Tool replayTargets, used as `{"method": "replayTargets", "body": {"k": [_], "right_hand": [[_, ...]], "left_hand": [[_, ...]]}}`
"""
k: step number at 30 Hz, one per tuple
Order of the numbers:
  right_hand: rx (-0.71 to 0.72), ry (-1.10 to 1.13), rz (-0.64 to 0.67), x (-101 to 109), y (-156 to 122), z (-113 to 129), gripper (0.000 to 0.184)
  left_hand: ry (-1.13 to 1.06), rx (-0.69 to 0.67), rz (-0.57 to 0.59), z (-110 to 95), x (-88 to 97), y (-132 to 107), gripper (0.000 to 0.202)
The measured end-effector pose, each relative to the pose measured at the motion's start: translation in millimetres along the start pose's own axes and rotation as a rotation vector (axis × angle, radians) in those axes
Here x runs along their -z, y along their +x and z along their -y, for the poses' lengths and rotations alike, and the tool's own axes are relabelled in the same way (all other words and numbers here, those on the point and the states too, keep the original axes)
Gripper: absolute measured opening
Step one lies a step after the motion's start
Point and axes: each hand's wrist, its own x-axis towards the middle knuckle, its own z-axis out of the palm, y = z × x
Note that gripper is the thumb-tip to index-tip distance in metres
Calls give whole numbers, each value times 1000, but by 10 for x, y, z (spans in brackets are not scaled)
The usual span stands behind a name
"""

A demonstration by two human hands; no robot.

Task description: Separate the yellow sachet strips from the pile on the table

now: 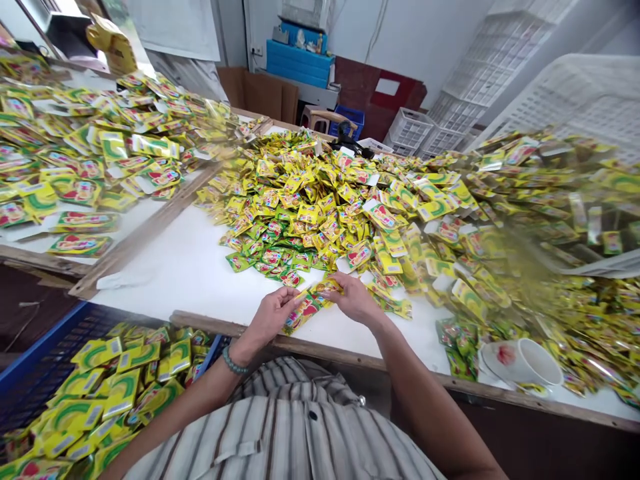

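My left hand (274,312), with a beaded bracelet on its wrist, pinches the near left end of a yellow-green printed carton (304,311) just above the table's front edge. My right hand (356,300) has its fingers closed round a small yellow sachet (327,285) at the carton's far right end. Whether the sachet is partly inside the carton I cannot tell. Beyond both hands lies a heap of small yellow and green sachets (300,213). To the right of my right hand, flat yellow cartons (387,257) lie loosely over one another.
A blue crate (30,360) full of yellow cartons stands low at the left. Wooden strips (150,223) edge the white table (175,267). A white mug (525,362) stands near the front right edge. A white basket (575,87) leans at the right, with cartons spilling out.
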Motion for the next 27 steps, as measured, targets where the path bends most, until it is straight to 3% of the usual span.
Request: {"method": "replayTargets", "body": {"k": [3,9,14,18,21,25,27], "right_hand": [[155,-91,44,39,65,125,6],[283,-95,-127,-163,62,193,11],[370,-186,-31,-154,18,225,17],[387,-350,-83,-114,45,282,14],[374,-405,-10,-168,60,288,10],[338,-386,-52,-232,46,283,8],[334,-414,20,-239,37,294,12]], "left_hand": [[-12,-20,53,-29,10,2,46],[-107,-1,235,-160,81,-2,43],[-213,28,234,-176,65,3,45],[-260,-2,193,-75,1,34,43],[-258,17,159,-5,-16,25,42],[-189,24,214,-1,36,-44,44],[-164,11,235,-19,68,-72,44]]}}
